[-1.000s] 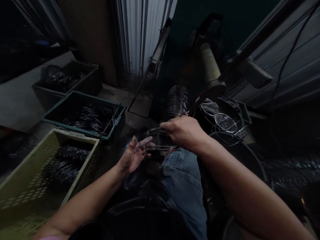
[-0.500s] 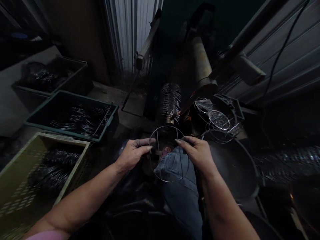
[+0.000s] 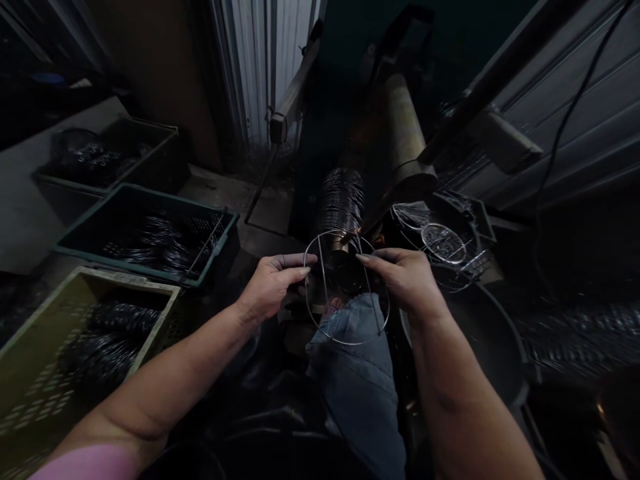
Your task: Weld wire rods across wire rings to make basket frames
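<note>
A thin wire ring (image 3: pixel 350 343) with two straight crossbars is held between my hands, tilted above my knee. My left hand (image 3: pixel 267 283) pinches its left side between thumb and fingers. On the right, my right hand (image 3: pixel 410 277) grips the ring near the right crossbar. The ring's far edge overlaps a brass-coloured block (image 3: pixel 340 243) and a pointed metal tip (image 3: pixel 357 232) on the machine; whether they touch, I cannot tell. Just behind the block lies a row of stacked wire rings (image 3: pixel 343 197).
To the left stand a yellow crate (image 3: pixel 173 300) and a green crate (image 3: pixel 145 190), both holding wire parts. A thick metal cylinder (image 3: pixel 404 127) of the machine juts out above. At right, finished-looking wire pieces (image 3: pixel 443 241) lie over a large dark basin (image 3: pixel 510 333).
Both hands have moved the ring forward and slightly right, so its far edge now reaches the brass-coloured block. The grip looks the same. The view has shifted slightly.
</note>
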A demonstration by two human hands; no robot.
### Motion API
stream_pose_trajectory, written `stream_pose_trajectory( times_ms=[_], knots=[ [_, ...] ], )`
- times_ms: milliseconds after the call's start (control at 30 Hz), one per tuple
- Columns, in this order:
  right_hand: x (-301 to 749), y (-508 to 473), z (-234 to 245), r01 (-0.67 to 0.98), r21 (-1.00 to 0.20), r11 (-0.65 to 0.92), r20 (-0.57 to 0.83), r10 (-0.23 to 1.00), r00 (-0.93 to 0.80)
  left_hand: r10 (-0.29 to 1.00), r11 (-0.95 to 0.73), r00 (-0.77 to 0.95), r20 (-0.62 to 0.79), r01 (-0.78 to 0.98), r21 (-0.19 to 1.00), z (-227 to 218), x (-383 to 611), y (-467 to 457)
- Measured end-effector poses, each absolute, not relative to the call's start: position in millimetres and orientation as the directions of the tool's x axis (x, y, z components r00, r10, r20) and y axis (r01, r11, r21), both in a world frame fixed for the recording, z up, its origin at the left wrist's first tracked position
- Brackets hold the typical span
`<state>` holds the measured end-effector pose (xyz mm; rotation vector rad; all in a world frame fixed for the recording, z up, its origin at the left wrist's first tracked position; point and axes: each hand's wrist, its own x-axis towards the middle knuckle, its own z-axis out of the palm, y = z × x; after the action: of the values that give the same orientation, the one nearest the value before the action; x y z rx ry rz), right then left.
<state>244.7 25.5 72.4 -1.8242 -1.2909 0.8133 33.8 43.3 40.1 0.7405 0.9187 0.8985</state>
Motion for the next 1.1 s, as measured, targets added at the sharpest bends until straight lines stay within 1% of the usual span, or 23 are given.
stream_pose_trajectory(
  times_ms=[67,133,267,367,433,533,600,667,800,933,1033,1100],
  knots=[
    [243.1,27.3,74.3,0.396,-0.878,-0.269,-0.144,0.937,0.318,0.884,0.443,0.315,-0.346,-0.327,0.835,40.2,34.8,44.8],
    [240.9,28.3,75.1,0.330,-0.898,-0.289,-0.175,0.925,0.336,0.882,0.446,0.325,-0.341,-0.344,0.826,38.8,35.3,45.8],
    [238.6,26.2,72.7,0.288,-0.921,-0.262,-0.158,0.928,0.338,0.880,0.454,0.313,-0.357,-0.333,0.827,35.3,36.1,46.7],
    [238.7,17.2,68.2,0.298,-0.919,-0.257,-0.141,0.922,0.361,0.897,0.416,0.267,-0.353,-0.236,0.878,35.9,38.5,45.2],
    [238.7,7.7,64.5,0.274,-0.926,-0.260,-0.133,0.903,0.408,0.913,0.349,0.281,-0.296,-0.160,0.923,37.5,41.6,43.7],
    [239.6,-6.8,59.0,0.177,-0.947,-0.267,-0.148,0.854,0.498,0.930,0.198,0.328,-0.167,-0.065,0.978,39.7,49.1,42.5],
    [242.1,-13.4,56.5,0.104,-0.958,-0.268,-0.174,0.828,0.534,0.929,0.117,0.354,-0.109,0.000,0.993,41.0,55.5,43.3],
    [246.7,-16.2,55.6,0.044,-0.961,-0.272,-0.203,0.807,0.555,0.919,0.073,0.384,-0.083,0.041,0.996,42.5,62.9,45.4],
    [256.7,-13.0,59.4,-0.004,-0.964,-0.265,-0.213,0.767,0.605,0.893,0.056,0.447,-0.052,0.004,0.998,45.7,77.0,51.5],
    [259.9,-6.0,65.5,-0.011,-0.965,-0.261,-0.211,0.753,0.623,0.908,0.019,0.419,-0.013,-0.011,1.000,45.1,84.3,57.5],
    [261.6,-5.0,65.8,-0.037,-0.965,-0.259,-0.227,0.756,0.614,0.914,0.010,0.405,-0.013,0.010,1.000,42.7,84.7,59.7],
    [263.8,-6.5,63.4,-0.014,-0.966,-0.258,-0.215,0.770,0.601,0.917,0.018,0.398,-0.021,0.012,1.000,41.4,83.7,59.4]
  ],
)
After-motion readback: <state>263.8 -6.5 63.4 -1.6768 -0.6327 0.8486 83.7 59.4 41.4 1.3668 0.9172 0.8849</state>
